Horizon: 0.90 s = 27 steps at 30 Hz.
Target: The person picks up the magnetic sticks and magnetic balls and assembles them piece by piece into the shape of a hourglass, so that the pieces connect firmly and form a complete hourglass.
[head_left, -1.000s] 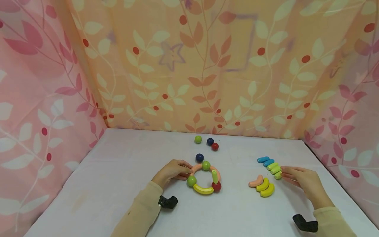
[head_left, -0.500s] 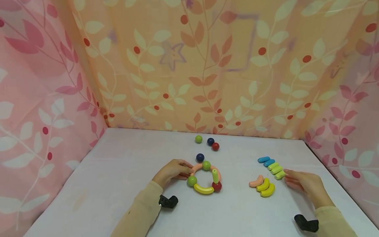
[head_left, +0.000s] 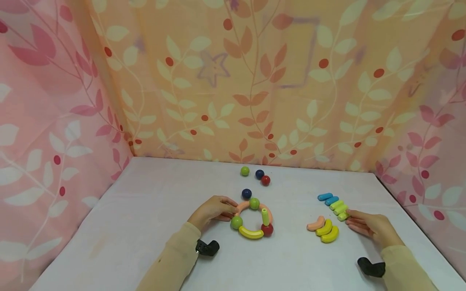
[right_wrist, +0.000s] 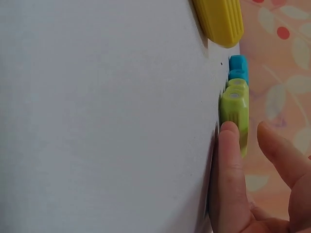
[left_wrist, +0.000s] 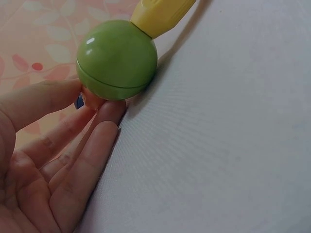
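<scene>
Fingertips of the right hand point(head_left: 373, 227) have edged inward since half a second ago and now meet the nearest green rod point(right_wrist: 233, 112), while the left hand point(head_left: 214, 211) has hardly shifted. That rod lies on the table point(head_left: 109, 226) at the near end of a slanting row, just beside two more green rods point(head_left: 337, 206) and then two blue rods point(head_left: 325, 197). To take it well, the thumb probably needs to come in opposite the forefinger, low on the rod, with a light squeeze so the neighbour is not nudged. It looks smooth, pale lime and stubby, with a small grey disc in the end that shows. The right forefinger touches its side, straight, the thumb held apart, so nothing is gripped there. The left thumb and fingers pinch a curved pink piece point(head_left: 242, 207) in the ring, close behind a green ball point(left_wrist: 116, 60); keeping that hold steady should spare the joints. Across the ring, another green rod point(head_left: 265, 217) appears to stand on a red ball point(head_left: 267, 230). Nearer than the row lie two yellow curved pieces point(head_left: 329, 234) and a pink one point(head_left: 316, 223).
</scene>
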Each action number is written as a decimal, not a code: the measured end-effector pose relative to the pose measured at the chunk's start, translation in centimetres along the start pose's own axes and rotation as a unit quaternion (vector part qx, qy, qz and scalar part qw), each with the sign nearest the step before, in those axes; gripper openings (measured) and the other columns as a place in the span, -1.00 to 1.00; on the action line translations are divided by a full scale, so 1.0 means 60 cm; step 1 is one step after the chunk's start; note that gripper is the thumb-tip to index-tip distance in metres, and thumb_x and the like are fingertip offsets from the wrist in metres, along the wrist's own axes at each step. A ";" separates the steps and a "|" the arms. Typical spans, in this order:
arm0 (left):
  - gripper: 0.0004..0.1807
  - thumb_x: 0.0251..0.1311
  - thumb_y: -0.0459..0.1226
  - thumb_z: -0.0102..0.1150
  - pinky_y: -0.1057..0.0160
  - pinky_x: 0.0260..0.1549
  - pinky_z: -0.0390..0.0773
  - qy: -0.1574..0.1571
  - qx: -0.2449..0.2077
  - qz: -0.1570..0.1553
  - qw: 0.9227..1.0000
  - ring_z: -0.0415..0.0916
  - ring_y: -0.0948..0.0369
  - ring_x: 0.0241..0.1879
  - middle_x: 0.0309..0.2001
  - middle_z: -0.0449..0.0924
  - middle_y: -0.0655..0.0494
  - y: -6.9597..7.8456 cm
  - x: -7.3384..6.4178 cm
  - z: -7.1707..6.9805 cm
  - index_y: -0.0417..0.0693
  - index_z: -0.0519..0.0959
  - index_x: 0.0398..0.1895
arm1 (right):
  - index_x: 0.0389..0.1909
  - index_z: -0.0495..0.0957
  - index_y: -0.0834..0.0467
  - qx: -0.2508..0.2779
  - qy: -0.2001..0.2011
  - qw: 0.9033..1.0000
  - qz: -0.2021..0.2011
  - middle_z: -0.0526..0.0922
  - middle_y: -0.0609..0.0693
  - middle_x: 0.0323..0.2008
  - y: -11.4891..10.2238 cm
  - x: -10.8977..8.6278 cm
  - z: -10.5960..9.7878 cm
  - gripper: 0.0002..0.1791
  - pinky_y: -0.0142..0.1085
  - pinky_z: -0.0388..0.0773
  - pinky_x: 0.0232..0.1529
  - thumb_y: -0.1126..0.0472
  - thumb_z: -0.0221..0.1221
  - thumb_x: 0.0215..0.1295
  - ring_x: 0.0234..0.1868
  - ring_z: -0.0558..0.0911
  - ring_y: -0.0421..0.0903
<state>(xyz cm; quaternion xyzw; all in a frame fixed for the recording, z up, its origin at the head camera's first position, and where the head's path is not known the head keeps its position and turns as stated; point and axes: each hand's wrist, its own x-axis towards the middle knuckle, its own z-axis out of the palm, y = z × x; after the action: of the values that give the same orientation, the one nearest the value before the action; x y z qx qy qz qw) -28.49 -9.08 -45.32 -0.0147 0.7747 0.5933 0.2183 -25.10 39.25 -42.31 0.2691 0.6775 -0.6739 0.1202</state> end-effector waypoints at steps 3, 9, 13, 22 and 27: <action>-0.68 0.13 -0.25 0.41 0.33 -0.35 0.70 0.004 0.000 -0.003 1.000 0.64 0.28 -0.40 -0.29 0.72 0.07 0.001 0.000 0.001 -0.12 0.68 -0.04 | -0.48 0.67 0.01 -0.012 0.001 1.000 0.005 0.74 -0.07 -0.49 -0.003 0.003 0.001 -0.86 -0.31 0.72 -0.20 0.11 0.38 0.22 -0.39 0.78 -0.12; -0.70 0.14 -0.25 0.41 0.33 -0.36 0.70 0.007 0.002 -0.006 1.000 0.64 0.27 -0.41 -0.30 0.72 0.06 0.002 -0.001 0.002 -0.12 0.68 -0.05 | -0.28 0.60 0.16 -0.036 0.026 0.999 0.009 0.71 -0.04 -0.55 -0.010 0.008 0.011 -0.77 -0.32 0.72 -0.25 0.10 0.38 0.22 -0.46 0.76 -0.14; -0.70 0.15 -0.26 0.40 0.34 -0.37 0.69 0.007 0.003 -0.007 1.000 0.64 0.27 -0.41 -0.31 0.72 0.05 0.003 -0.002 0.002 -0.12 0.68 -0.05 | -0.13 0.52 0.29 -0.062 0.055 0.997 0.001 0.68 -0.04 -0.60 -0.007 0.007 0.017 -0.62 -0.34 0.71 -0.31 0.10 0.36 0.24 -0.51 0.75 -0.15; -0.69 0.14 -0.25 0.41 0.34 -0.37 0.70 0.007 0.004 -0.005 1.000 0.64 0.28 -0.41 -0.31 0.72 0.06 0.001 0.001 0.001 -0.11 0.68 -0.05 | 0.17 0.34 0.45 -0.106 0.072 0.992 -0.004 0.65 -0.06 -0.59 -0.010 0.007 0.026 -0.41 -0.36 0.71 -0.32 0.13 0.27 0.32 -0.52 0.73 -0.18; -0.68 0.12 -0.25 0.42 0.33 -0.37 0.70 0.009 0.000 -0.002 1.000 0.64 0.28 -0.41 -0.31 0.72 0.05 0.000 -0.001 0.001 -0.12 0.68 -0.05 | 0.18 0.30 0.46 -0.082 0.047 0.996 0.004 0.66 -0.06 -0.56 -0.009 0.006 0.021 -0.40 -0.34 0.72 -0.27 0.11 0.23 0.36 -0.48 0.72 -0.18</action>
<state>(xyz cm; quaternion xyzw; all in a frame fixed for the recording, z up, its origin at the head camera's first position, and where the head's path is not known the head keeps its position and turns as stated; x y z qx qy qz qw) -28.42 -9.05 -45.31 -0.0219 0.7766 0.5926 0.2126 -25.96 38.14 -42.10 0.2921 0.7340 -0.6027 0.1125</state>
